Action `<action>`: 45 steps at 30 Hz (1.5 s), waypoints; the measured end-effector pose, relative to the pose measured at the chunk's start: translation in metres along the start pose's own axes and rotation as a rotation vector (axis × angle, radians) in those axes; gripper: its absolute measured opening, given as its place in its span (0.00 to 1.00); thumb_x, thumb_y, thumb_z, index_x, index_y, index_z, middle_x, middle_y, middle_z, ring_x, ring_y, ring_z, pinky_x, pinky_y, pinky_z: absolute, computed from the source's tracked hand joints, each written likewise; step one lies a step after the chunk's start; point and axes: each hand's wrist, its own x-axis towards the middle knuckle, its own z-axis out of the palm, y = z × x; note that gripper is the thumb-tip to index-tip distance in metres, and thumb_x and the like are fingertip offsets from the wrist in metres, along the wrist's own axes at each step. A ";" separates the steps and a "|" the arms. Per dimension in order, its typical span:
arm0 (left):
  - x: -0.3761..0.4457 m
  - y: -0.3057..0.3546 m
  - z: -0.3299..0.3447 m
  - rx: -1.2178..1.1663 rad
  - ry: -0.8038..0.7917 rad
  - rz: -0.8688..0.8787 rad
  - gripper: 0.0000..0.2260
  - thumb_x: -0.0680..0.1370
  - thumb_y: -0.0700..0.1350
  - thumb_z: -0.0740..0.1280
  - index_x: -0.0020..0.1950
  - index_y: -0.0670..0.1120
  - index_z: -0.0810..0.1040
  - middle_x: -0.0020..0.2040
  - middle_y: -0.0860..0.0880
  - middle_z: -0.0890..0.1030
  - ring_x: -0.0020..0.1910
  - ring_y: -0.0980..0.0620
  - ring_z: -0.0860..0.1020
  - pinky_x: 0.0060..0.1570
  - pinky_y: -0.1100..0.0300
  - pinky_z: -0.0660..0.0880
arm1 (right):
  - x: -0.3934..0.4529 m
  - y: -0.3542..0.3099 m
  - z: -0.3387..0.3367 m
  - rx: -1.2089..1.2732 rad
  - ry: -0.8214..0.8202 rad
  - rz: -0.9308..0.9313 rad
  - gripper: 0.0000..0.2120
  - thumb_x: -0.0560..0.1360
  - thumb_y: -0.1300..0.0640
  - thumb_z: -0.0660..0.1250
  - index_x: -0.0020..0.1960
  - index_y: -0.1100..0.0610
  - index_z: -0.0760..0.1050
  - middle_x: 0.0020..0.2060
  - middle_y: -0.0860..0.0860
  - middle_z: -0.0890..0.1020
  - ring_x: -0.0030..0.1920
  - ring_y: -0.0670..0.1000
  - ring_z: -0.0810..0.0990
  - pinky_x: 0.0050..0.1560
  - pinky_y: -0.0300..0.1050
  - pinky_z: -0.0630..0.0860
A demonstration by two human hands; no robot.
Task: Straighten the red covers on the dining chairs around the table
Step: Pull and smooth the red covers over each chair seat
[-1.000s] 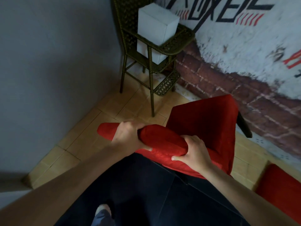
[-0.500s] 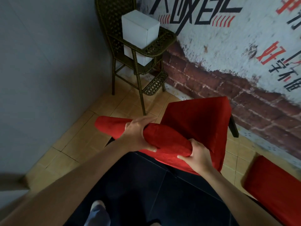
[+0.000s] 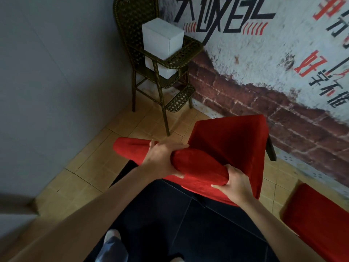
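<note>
The red cover (image 3: 200, 163) sheathes the backrest top of a dining chair (image 3: 232, 146) near the brick-painted wall (image 3: 255, 95). The left hand (image 3: 162, 159) wraps it from above, thumb beneath; the right hand (image 3: 236, 181) grips its end (fingers curled round). Tan floor tiles (image 3: 90, 167) lie below; a wicker highchair (image 3: 151, 69) holds a white box (image 3: 162, 40) in the corner.

It looked like a small restaurant's dining corner: a painted wall mural (image 3: 264, 44) with large lettering over faux brick, a wicker child's high chair (image 3: 160, 59), red-covered dining chairs (image 3: 236, 140) and a tiled floor (image 3: 90, 167).
</note>
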 end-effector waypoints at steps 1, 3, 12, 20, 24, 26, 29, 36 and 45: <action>-0.003 -0.006 0.004 0.008 0.029 -0.021 0.43 0.58 0.56 0.81 0.71 0.60 0.68 0.71 0.58 0.69 0.73 0.54 0.63 0.73 0.36 0.46 | -0.002 0.006 -0.005 -0.009 -0.005 -0.013 0.25 0.55 0.49 0.84 0.42 0.59 0.77 0.37 0.50 0.82 0.37 0.51 0.82 0.39 0.40 0.76; -0.008 -0.023 0.006 0.081 0.034 -0.090 0.46 0.59 0.57 0.81 0.74 0.59 0.65 0.74 0.57 0.65 0.74 0.54 0.61 0.73 0.39 0.46 | -0.009 0.019 -0.012 -0.029 -0.009 -0.022 0.25 0.54 0.49 0.84 0.41 0.59 0.76 0.36 0.49 0.81 0.35 0.50 0.81 0.38 0.37 0.74; -0.001 0.013 0.031 -0.004 0.015 -0.005 0.41 0.58 0.53 0.82 0.70 0.56 0.72 0.67 0.57 0.74 0.70 0.55 0.67 0.72 0.37 0.42 | -0.042 0.064 -0.041 -0.005 -0.043 0.168 0.27 0.57 0.49 0.83 0.51 0.54 0.76 0.39 0.42 0.77 0.39 0.46 0.79 0.39 0.36 0.71; -0.003 0.069 0.061 -0.074 0.044 0.111 0.41 0.56 0.52 0.83 0.68 0.52 0.74 0.65 0.55 0.76 0.67 0.53 0.70 0.72 0.43 0.57 | -0.077 0.080 -0.086 0.090 -0.076 0.317 0.45 0.53 0.50 0.83 0.67 0.50 0.70 0.55 0.49 0.82 0.54 0.52 0.81 0.58 0.49 0.77; -0.002 0.091 0.078 0.058 -0.053 0.219 0.46 0.57 0.57 0.80 0.72 0.56 0.66 0.70 0.56 0.69 0.70 0.55 0.64 0.73 0.49 0.54 | -0.096 0.072 -0.109 0.288 -0.014 0.330 0.48 0.53 0.53 0.84 0.70 0.47 0.68 0.57 0.46 0.79 0.60 0.50 0.77 0.64 0.48 0.72; 0.000 0.092 0.083 0.160 -0.103 0.274 0.50 0.58 0.56 0.80 0.75 0.60 0.59 0.74 0.54 0.62 0.72 0.51 0.59 0.73 0.49 0.52 | -0.103 0.069 -0.119 0.340 0.017 0.330 0.49 0.53 0.54 0.84 0.70 0.47 0.67 0.56 0.43 0.76 0.61 0.50 0.76 0.63 0.44 0.70; 0.003 0.093 0.086 0.152 -0.045 0.181 0.50 0.60 0.53 0.80 0.76 0.61 0.57 0.72 0.51 0.65 0.71 0.49 0.62 0.73 0.47 0.52 | -0.115 0.061 -0.132 0.449 0.053 0.328 0.52 0.55 0.55 0.84 0.72 0.45 0.63 0.60 0.44 0.75 0.64 0.51 0.75 0.66 0.48 0.70; 0.006 0.118 0.104 0.186 0.017 0.256 0.41 0.59 0.56 0.81 0.70 0.56 0.71 0.65 0.55 0.77 0.65 0.54 0.72 0.70 0.51 0.63 | -0.134 0.053 -0.157 0.364 0.100 0.284 0.54 0.60 0.57 0.82 0.77 0.46 0.55 0.69 0.48 0.70 0.70 0.52 0.68 0.71 0.48 0.64; 0.020 0.140 0.115 0.444 -0.142 0.359 0.41 0.64 0.60 0.76 0.73 0.54 0.64 0.68 0.55 0.73 0.67 0.53 0.71 0.69 0.49 0.63 | -0.154 0.075 -0.180 -0.002 0.008 0.388 0.47 0.65 0.56 0.80 0.76 0.43 0.58 0.73 0.53 0.63 0.68 0.56 0.71 0.62 0.49 0.73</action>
